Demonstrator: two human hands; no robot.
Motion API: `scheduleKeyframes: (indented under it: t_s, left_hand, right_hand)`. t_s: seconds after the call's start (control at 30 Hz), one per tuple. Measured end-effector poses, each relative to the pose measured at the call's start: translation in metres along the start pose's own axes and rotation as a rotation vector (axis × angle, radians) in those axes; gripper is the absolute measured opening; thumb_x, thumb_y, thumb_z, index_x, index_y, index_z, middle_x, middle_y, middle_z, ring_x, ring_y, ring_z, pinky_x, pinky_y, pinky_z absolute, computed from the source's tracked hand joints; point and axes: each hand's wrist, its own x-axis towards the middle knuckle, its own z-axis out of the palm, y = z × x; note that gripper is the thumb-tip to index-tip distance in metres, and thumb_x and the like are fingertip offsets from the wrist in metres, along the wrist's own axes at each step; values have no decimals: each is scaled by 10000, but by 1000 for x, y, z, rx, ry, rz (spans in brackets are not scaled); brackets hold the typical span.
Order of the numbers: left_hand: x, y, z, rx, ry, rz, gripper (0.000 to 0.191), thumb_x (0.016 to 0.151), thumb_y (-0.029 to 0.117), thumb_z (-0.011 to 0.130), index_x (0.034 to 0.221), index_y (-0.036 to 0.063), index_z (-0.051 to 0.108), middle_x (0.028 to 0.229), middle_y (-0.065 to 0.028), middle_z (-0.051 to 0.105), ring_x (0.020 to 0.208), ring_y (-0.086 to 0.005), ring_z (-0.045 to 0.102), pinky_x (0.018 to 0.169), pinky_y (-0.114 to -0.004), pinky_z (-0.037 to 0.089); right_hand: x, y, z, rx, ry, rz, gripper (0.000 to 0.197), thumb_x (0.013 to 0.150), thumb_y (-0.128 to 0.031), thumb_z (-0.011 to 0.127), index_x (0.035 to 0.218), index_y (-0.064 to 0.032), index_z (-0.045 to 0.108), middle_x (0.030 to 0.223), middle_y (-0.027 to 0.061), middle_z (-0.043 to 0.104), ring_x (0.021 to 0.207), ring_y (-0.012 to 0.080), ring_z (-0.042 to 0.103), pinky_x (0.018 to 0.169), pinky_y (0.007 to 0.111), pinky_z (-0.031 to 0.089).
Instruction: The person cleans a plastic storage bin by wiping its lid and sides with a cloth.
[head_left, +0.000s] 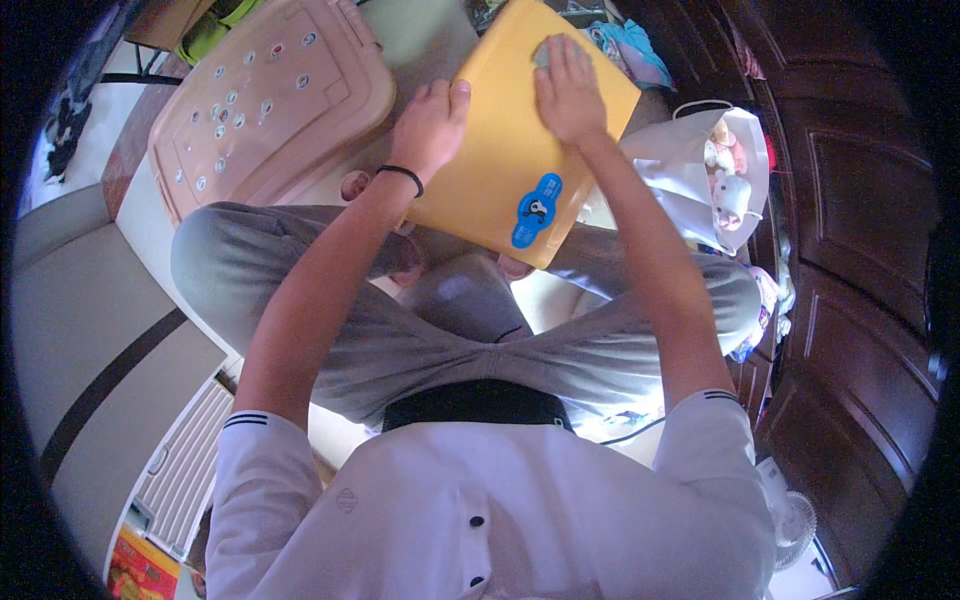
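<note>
A yellow plastic panel, maybe one side of a box or stool (495, 172), lies slanted before me above my crossed legs. Its near end carries a blue sticker (537, 210) with a small cartoon animal and writing. My left hand (433, 124), with a black band on the wrist, grips the panel's left edge, thumb on top. Near the far right part of the panel, my right hand (568, 94) lies flat with a grey cloth (541, 54) pressed under its fingers. Most of the cloth is hidden by the hand.
A pink plastic storage-box lid (277, 112) with round stickers lies to the left. On the right stand a white bag (675, 161) with plush toys (731, 195) and dark wooden cabinet doors (862, 202). A small fan (795, 529) sits at lower right.
</note>
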Motion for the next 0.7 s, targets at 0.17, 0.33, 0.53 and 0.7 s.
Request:
scheduleKeyframes:
  t_s: [0.17,0.33,0.53,0.7]
  left_hand:
    - [2,2,1,4,20,18,478,1003,400,333,1023,-19,562,1028,-285,601,982,-462,569,876,-546,444]
    - [1,-2,3,5,20,1,482,1009,414,323,1040,-11,549,1045,-298,585,990,-476,556,875,-551,434]
    - [0,-2,3,11,-8,-12,499,1000,425,313,1063,-11,548,1118,-285,576,1012,-462,569,892,-554,441]
    - [3,-7,4,9,-9,-23,500,997,428,320,1076,-9,549,1138,-282,575,1020,-463,569,897,-551,442]
  right_hand:
    - [31,49,0,34,82,128,603,989,-394,334,1471,-36,277,1512,229,288,1380,390,304,1138,498,241]
    - [-3,59,-6,36,66,113,596,994,-342,354,1451,31,269,1505,251,281,1362,429,313,1131,510,249]
    - [-82,43,-20,-18,36,96,584,962,-206,449,1444,65,263,1501,278,271,1362,466,302,1126,525,268]
    - [-127,0,-33,-85,-24,69,614,935,-178,485,1428,103,251,1481,320,262,1346,516,290,1130,511,272]
